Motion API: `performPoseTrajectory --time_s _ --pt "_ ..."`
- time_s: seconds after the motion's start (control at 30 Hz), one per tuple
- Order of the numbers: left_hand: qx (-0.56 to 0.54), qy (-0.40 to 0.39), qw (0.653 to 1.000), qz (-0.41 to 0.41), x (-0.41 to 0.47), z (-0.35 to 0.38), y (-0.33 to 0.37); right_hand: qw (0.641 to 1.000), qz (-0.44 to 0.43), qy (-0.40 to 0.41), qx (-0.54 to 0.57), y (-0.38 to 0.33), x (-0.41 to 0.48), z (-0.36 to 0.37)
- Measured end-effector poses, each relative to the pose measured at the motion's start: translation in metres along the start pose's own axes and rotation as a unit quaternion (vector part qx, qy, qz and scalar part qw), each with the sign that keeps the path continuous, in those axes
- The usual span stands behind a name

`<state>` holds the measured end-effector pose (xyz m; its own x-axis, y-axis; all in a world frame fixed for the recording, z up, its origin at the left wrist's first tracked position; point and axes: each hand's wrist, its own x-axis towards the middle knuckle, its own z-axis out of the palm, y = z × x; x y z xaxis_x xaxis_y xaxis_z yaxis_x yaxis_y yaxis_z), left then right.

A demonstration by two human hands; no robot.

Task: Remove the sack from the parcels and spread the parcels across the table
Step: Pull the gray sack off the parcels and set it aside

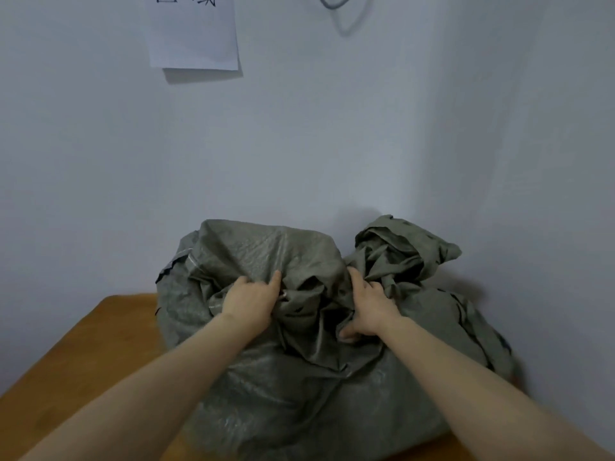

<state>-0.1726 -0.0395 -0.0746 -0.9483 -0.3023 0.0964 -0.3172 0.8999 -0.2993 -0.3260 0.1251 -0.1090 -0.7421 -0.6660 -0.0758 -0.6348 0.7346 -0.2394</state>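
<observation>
We had the left hand point(253, 302) bunched into the grey fabric near the middle of the sack point(266, 387), fingers curled shut on a fold, index finger lying along the cloth. The right hand point(367, 311) was clamped on a neighbouring gather, thumb tucked under and the fingers buried in the creases. Between the two grips the woven material was pulled into a tight knot of wrinkles; further right a loose crumpled bunch point(406, 251) stood up, probably the sack's open mouth, though the folds hid it. The sack sat full and lumpy on the wooden table point(66, 361), pushed up near the wall point(332, 144). No parcels showed; we judged them all inside. To do this step well, we would keep both grips on cloth only, find the mouth, and peel it back evenly, low over the table, so nothing tumbles off the edge.
</observation>
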Motion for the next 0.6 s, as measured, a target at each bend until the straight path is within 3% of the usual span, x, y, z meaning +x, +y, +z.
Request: performPoseTrajectory --time_s 0.13,0.3,0.43,0.5,0.6 --pt "-0.097 -0.101 0.99 0.0 0.02 -0.053 -0.028 0.999 -0.03 -0.002 0.018 0.0 0.009 -0.022" --pt "-0.076 -0.026 0.997 -0.003 0.039 -0.071 -0.048 0.994 -0.097 -0.033 -0.027 -0.002 0.012 -0.037" --pt "-0.06 -0.108 0.992 -0.011 0.044 -0.054 -0.045 0.992 -0.115 -0.032 0.033 0.002 0.0 -0.04" --pt "-0.05 -0.123 0.991 -0.004 0.049 -0.044 -0.042 0.991 -0.104 -0.047 0.068 0.008 -0.005 -0.04" --pt "-0.039 -0.044 0.998 0.002 0.055 -0.039 -0.036 0.99 -0.047 -0.122 0.053 0.015 -0.012 -0.038"
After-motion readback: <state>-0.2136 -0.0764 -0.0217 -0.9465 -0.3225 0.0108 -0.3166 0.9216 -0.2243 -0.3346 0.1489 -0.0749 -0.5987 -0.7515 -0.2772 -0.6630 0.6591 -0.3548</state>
